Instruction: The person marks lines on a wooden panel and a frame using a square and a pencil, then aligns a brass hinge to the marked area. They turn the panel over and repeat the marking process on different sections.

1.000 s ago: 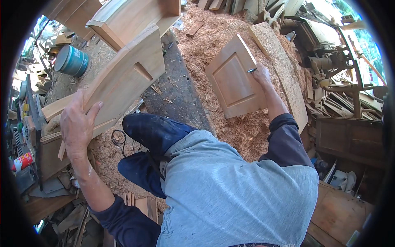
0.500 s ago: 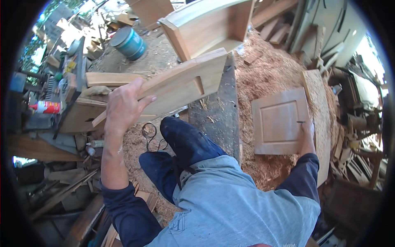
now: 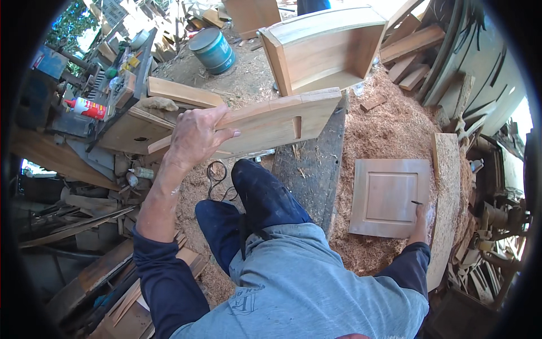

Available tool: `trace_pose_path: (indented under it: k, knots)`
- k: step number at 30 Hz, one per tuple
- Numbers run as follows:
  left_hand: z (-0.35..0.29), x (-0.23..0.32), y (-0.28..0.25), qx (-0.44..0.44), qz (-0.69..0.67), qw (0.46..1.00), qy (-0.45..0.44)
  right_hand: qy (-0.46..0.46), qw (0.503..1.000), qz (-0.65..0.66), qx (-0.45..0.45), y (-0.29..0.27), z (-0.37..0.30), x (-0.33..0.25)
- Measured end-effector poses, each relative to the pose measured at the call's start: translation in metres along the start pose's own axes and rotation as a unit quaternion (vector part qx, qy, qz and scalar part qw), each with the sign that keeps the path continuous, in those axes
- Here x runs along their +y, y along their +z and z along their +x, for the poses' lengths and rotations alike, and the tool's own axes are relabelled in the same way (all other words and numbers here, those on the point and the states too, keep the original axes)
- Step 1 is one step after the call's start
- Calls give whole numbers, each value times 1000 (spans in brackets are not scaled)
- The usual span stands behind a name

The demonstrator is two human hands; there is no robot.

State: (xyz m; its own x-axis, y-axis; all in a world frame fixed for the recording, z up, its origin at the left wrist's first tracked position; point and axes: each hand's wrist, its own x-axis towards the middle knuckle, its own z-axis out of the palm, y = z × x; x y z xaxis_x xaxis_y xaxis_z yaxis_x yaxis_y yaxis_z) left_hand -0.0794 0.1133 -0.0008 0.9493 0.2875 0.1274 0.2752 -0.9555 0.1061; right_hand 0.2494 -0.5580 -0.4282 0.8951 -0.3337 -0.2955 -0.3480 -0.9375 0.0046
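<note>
My left hand (image 3: 199,135) is closed over the upper edge of a pale wooden board (image 3: 271,125) that has a short recessed slot near its far end. The board is held tilted above the workbench and my knees. Off to the right, my right hand (image 3: 421,219) grips the right edge of a square wooden panel door (image 3: 389,198) with a raised centre, over the shavings. A small dark, thin object (image 3: 416,202) shows at the fingertips; its kind is unclear. Some of the right fingers are hidden.
An open wooden drawer-like box (image 3: 324,53) stands ahead, with a teal metal bucket (image 3: 213,52) left of it. Wood shavings (image 3: 378,127) cover the ground at right beside a long plank (image 3: 446,209). A red-and-white bottle (image 3: 89,108) lies on the left bench.
My view has shifted, so the scene sits lower and further right. The panel door has turned a little and come away from the plank's edge. Both hands keep their hold.
</note>
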Motion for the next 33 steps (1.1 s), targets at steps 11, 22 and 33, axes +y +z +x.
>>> trace_pose_path:
  k: [11,22,33]
  knots:
    - [13,78,-42,-17,-25,990,137,-308,836,439,-113,48,-156,-132]
    - [-9,101,15,-40,-71,978,194,-456,809,366,-64,-56,-241,-220]
    - [-27,111,26,5,-71,974,217,-558,713,419,-61,-32,-232,-212]
